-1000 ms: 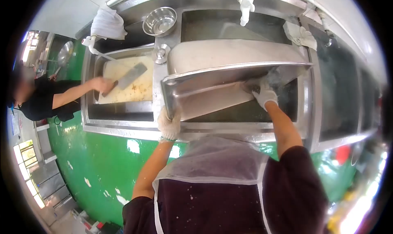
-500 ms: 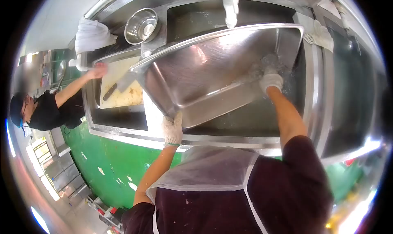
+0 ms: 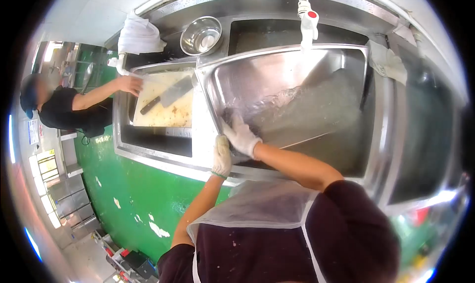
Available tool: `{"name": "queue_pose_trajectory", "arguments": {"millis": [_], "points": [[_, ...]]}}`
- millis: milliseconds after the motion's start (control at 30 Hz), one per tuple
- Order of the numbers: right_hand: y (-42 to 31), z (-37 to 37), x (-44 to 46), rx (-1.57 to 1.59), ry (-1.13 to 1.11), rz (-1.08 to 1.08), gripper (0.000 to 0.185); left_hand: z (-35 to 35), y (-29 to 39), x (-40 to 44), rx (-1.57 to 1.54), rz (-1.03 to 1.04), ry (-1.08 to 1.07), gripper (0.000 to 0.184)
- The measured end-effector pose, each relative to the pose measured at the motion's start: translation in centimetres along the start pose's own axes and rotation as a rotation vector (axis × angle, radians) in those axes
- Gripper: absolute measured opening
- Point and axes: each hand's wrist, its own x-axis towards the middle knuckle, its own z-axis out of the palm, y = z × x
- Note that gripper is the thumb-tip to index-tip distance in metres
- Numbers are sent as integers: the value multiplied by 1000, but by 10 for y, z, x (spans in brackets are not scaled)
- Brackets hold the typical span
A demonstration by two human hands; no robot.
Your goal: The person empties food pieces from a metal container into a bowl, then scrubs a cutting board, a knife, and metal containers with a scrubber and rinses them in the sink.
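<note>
A large rectangular metal pan (image 3: pixel 287 75) lies tilted in the sink, its near side down in murky water. My left hand (image 3: pixel 222 156), in a white knit glove, is closed on the pan's left rim near the front corner. Just right of it, my right hand (image 3: pixel 241 137), gloved too, reaches inside the pan at its left end, close to the water. Something dark shows at the right fingertips, too small and blurred to name.
At the left sink a co-worker's hand (image 3: pixel 129 84) hovers by a cutting board (image 3: pixel 179 114) bearing a cleaver (image 3: pixel 176 91). Behind are a steel bowl (image 3: pixel 201 36), a white tap (image 3: pixel 309 26) and a white cloth (image 3: pixel 140 34). Pale gloves (image 3: pixel 388 62) hang at the right divider.
My right hand has swept left from the pan's right end to its left end. The pan has tipped back, and water spreads inside it. The co-worker's hand has let go of the cleaver.
</note>
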Motion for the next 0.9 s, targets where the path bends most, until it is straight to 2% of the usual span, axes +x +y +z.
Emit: {"name": "queue_pose_trajectory", "arguments": {"millis": [33,133,200,267,300,400,433,500,533,567,600,633,667,700,767,800,833,867,900], "points": [[36,18,8,-109,26,-237,70,-9,7,2,-27,-19,-147,35],[-11,-62,-38,-669,-518,-267,67,-5,72,-1,122,-41,-129,35],[-2,-102,-43,-1034,-680,-273,60,-7,62,-4,246,-5,-95,41],[19,-156,-40,-1054,-654,-139,54,-8,55,-1,309,9,-62,44],[38,-184,-39,-1060,-543,-109,53,-5,81,-6,301,-11,-16,50],[76,-238,-40,-1076,-188,41,45,-19,103,-5,243,-146,-74,53],[83,-242,-37,-1095,-118,182,44,-25,100,-2,213,-177,-131,55],[91,-242,-20,-1107,44,457,43,-24,101,-5,210,-149,-101,56],[73,-235,-16,-1064,-136,318,45,-24,101,-4,211,-126,-90,56],[55,-225,-18,-1024,-314,178,47,-18,87,1,128,-141,12,48],[78,-203,-19,-1080,-127,-175,50,-23,77,0,86,-191,-33,44],[29,-185,-33,-1007,-358,8,47,-25,89,1,41,-238,-83,40],[21,-166,-34,-889,-412,-96,44,-25,106,2,-6,-280,-128,36],[5,-148,-35,-662,-415,-68,41,-20,141,-3,154,-271,-156,25],[3,-104,-28,-212,-246,-473,41,-17,151,-4,302,-183,-130,26],[-25,-92,-34,-27,-257,-507,43,-18,158,-7,388,-185,-126,28],[-42,-74,-36,199,-234,-609,45,-25,118,-2,327,-144,-132,38],[-53,-50,-37,532,-275,-575,48,-20,143,-9,312,-144,-127,49],[-66,-40,-31,365,-92,-895,52,-32,95,-5,358,24,-133,52]]}}
